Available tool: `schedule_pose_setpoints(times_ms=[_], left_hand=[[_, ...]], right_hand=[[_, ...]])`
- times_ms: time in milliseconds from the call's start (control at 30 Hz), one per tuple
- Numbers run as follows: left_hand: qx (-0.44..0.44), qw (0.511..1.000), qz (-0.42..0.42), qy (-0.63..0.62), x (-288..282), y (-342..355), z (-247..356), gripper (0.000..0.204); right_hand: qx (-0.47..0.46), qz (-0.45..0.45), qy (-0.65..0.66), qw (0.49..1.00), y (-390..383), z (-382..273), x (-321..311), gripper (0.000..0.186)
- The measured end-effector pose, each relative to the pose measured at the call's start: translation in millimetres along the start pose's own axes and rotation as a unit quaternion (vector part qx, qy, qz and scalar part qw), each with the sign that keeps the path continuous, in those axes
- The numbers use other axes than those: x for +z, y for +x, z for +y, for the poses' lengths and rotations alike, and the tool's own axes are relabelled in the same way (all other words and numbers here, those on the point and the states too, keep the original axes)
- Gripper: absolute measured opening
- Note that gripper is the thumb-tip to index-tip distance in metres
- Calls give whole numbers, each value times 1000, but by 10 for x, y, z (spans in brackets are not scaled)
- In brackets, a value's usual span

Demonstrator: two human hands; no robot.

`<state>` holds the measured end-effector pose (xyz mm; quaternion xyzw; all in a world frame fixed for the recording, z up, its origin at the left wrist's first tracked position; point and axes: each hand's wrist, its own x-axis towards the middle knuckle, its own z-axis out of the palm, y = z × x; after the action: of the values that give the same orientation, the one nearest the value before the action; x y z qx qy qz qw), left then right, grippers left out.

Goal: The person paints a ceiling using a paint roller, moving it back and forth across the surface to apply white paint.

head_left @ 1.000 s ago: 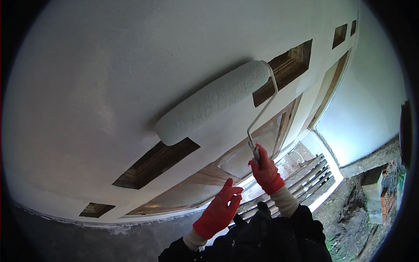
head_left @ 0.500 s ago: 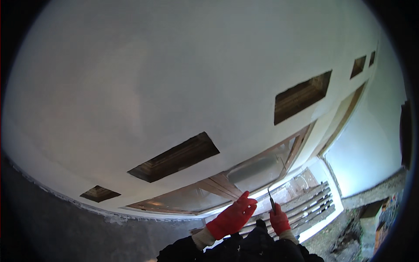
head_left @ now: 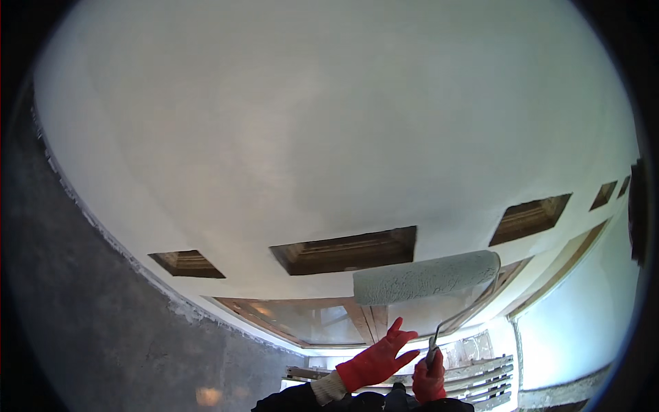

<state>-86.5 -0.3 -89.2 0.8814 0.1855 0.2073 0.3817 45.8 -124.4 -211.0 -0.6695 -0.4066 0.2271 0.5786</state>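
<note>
In a red glove, my right hand (head_left: 430, 380) is closed around the handle (head_left: 431, 351) of a paint roller. Its bent wire frame (head_left: 454, 318) rises to a wide, textured grey-white roller sleeve (head_left: 427, 277). The sleeve appears in front of the glazed wooden frames and the pale wall; whether it touches the wall I cannot tell. My left hand (head_left: 376, 360), also red-gloved with a cream knitted cuff, holds nothing. Its fingers are spread, just left of the roller handle and below the sleeve.
A broad pale plastered wall (head_left: 274, 137) has several rectangular recesses, one (head_left: 347, 250) near the middle. Brown wooden frames with glass (head_left: 316, 324) lie below. On the left is a rough grey surface (head_left: 123, 329). A slatted wooden structure (head_left: 491, 374) stands beneath my hands.
My view has turned, so the recesses sit elsewhere in the picture. The roller sleeve now shows plainly above my right hand. My left hand remains open beside the handle.
</note>
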Motion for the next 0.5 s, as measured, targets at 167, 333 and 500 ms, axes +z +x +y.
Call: schedule_pose_setpoints(times_ms=[167, 333, 500], left_hand=[[-80, 993, 13, -88, -370, -231, 86, 50], [-101, 954, 195, -202, -478, -574, -105, 61], [-44, 926, 329, -179, -946, -868, -203, 52]], right_hand=[[-39, -53, 49, 997, 76, -435, 713, 46], [-29, -149, 267, 952, 68, -921, 1403, 64], [139, -263, 454, 840, 129, -1248, 1973, 76]])
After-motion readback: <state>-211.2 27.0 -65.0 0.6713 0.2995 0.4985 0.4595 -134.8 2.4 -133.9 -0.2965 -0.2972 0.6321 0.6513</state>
